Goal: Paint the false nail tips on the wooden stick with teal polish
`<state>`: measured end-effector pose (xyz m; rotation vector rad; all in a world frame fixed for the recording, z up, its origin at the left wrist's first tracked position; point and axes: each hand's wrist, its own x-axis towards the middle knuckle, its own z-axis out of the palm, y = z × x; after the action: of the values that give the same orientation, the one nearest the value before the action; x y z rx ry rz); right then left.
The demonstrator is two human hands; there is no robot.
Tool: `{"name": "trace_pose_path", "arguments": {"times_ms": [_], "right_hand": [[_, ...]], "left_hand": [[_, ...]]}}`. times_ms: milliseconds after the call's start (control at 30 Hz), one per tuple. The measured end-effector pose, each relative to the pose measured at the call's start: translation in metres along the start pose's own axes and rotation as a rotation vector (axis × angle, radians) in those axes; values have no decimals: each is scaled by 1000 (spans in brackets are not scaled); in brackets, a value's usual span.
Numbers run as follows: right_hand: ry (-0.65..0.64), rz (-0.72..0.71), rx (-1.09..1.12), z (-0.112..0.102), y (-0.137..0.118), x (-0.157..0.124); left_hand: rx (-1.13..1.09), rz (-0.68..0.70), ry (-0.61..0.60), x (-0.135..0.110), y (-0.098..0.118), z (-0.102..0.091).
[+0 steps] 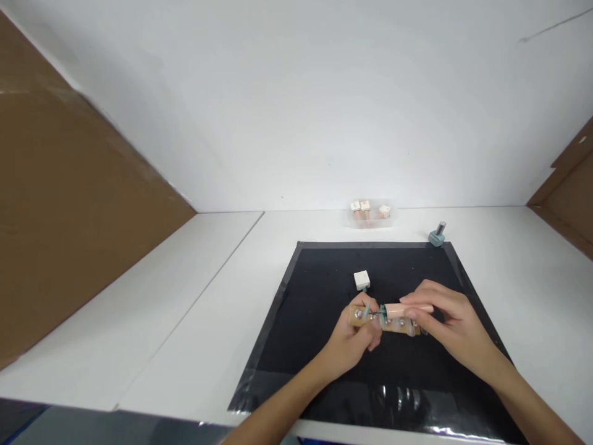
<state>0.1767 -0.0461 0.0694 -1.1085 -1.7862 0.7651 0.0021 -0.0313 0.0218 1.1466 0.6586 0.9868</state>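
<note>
My left hand (354,334) grips one end of a tan strip (401,326), thumb in front and fingers behind. Shiny round studs and pale translucent pieces line the strip; fingers hide part of it. In my right hand (451,318), the thumb and fingers pinch the pink cap of a nail polish brush (393,310). Its thin dark stem points left across the strip, with green at the cap's end. Whether the tip touches a piece is too small to tell. Just beyond my left hand, a square white nail polish bottle (362,280) lies with its green neck uncapped.
A black mat (287,334) with shiny taped edges covers part of the white table (199,334). Behind it, a clear tray (370,224) holds several white bottles with pink caps. A teal bottle with a silver cap (437,235) stands by the mat's far right corner. Brown panels (83,204) flank the table.
</note>
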Motion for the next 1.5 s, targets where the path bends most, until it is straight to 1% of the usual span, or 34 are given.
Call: {"name": "trace_pose_path", "arguments": {"times_ms": [233, 500, 700, 800, 900, 967, 1033, 1100, 1167, 1233, 1367, 1500], "right_hand": [[-33, 10, -66, -3, -1, 0], [-99, -37, -140, -5, -2, 0], [-83, -47, -143, -4, -2, 2], [-72, -10, -123, -2, 1, 1], [-100, 91, -82, -1, 3, 0], [-120, 154, -49, -3, 3, 0], [-91, 184, -27, -6, 1, 1], [-9, 175, -12, -9, -1, 2], [76, 137, 21, -12, -2, 3], [128, 99, 79, -12, -1, 2], [136, 77, 177, -9, 2, 0], [110, 31, 147, -8, 1, 1]], "left_hand": [[19, -6, 5, 0, 0, 2], [98, -17, 2, -3, -7, -3], [123, 18, -25, -4, -11, -6], [170, 47, -19, -4, -12, -7], [179, 51, -22, -4, -12, -7], [134, 29, -30, -4, -11, -6], [56, 4, -45, -3, -11, -5], [-38, 2, -81, -3, -13, -6], [-141, 15, -138, -2, -16, -8], [-233, -2, -182, -2, -19, -11], [-309, -64, -223, -2, -20, -12], [-297, -69, -264, -1, -16, -10]]}}
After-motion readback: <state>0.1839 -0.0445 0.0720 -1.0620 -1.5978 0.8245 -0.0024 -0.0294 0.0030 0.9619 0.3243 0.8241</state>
